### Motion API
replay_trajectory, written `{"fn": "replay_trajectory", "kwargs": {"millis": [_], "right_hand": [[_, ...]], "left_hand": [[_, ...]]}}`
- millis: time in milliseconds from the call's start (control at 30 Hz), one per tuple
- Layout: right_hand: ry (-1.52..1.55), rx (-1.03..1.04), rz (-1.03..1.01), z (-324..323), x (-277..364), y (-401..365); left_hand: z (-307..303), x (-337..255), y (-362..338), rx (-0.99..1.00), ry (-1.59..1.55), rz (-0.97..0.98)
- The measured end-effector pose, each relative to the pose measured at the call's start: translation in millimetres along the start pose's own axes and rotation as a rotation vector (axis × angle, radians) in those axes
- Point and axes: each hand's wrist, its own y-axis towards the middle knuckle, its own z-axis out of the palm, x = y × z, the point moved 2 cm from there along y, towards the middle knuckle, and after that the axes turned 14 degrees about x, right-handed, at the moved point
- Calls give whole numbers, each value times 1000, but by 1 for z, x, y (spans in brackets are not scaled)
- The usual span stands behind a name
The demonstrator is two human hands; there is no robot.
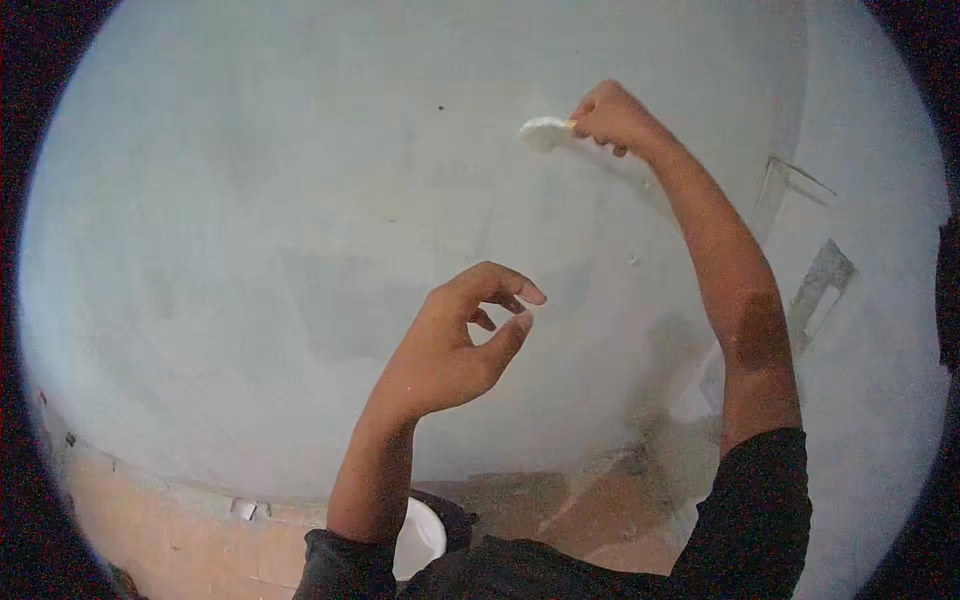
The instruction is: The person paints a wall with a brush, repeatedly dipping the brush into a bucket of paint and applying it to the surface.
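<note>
My right hand (pixel 612 118) is closed around the handle of a small tool with a whitish, rounded head (pixel 546 130), which looks like a brush. The tool's head points left and lies at or close to the pale wall (pixel 330 180); whether it touches cannot be told. Lower and nearer the middle, my left hand (pixel 472 335) hangs in front of the wall with its fingers curved and a gap between thumb and fingertips. Nothing is in it.
Below my left forearm is part of a white round container (pixel 420 538) beside a dark object. A tiled floor (pixel 180 535) runs along the wall's foot. At the right, the adjoining wall bears a rough grey patch (pixel 825 275).
</note>
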Motion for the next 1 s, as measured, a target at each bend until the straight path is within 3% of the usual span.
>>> {"fn": "replay_trajectory", "kwargs": {"millis": [233, 300, 333, 400, 433, 467, 533, 567, 767, 833, 900, 1000], "right_hand": [[-179, -257, -137, -45, 16, 19], [-133, -472, -311, -53, 10, 10], [-134, -470, -309, -51, 5, 11], [-209, -789, -433, -45, -3, 11], [-226, -722, -371, -33, -11, 11], [-300, -754, -436, -12, -28, 25], [-86, -578, -300, 34, -31, 19], [-142, -634, -375, 57, -40, 18], [105, -420, -299, 174, -72, -44], [238, -183, -174, 205, -83, -77], [234, -80, -190, 253, -104, -113], [539, 518, 51, 352, -131, -168]], "left_hand": [[10, -5, -6, -4, 7, 34], [14, -2, -6, 11, -2, 17], [18, 0, -5, 13, -5, 16], [25, 7, -1, 12, -43, 18], [31, 9, 0, 0, -9, 39], [37, 13, 2, 6, -12, 31], [47, 22, 5, 28, -59, 13], [53, 23, 6, 39, -57, -7], [80, 50, -8, 134, -66, -87], [89, 65, -26, 217, -46, -126], [100, 89, -55, 284, -71, -224], [123, 156, -123, 379, -130, -434]]}}
